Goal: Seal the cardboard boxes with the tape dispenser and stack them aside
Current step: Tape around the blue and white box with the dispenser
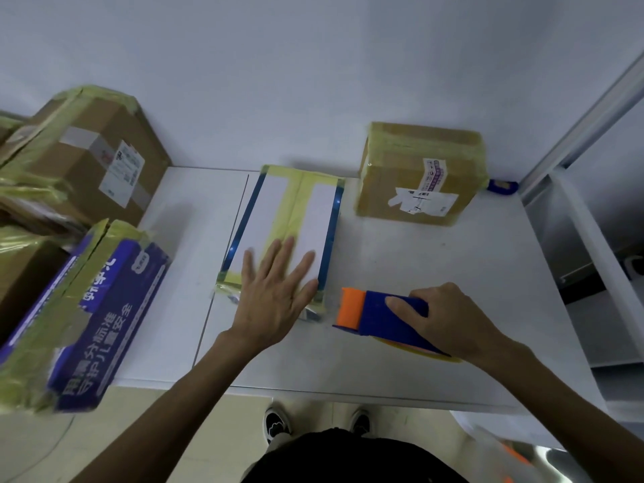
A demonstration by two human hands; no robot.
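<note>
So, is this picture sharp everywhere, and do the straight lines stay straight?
Head view: sharp in the middle, on the white box and tape dispenser. Head view: the purple printed box at the left edge is blurred. Head view: the metal post at right leans, from the wide lens. Head view: light dim, bluish, shadows soft.

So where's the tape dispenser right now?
Head view, near right: the tape dispenser is in the right hand, beside the white box the left hand presses.

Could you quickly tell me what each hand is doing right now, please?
Left hand: open, flat on the white box.
Right hand: gripping the tape dispenser.
</note>
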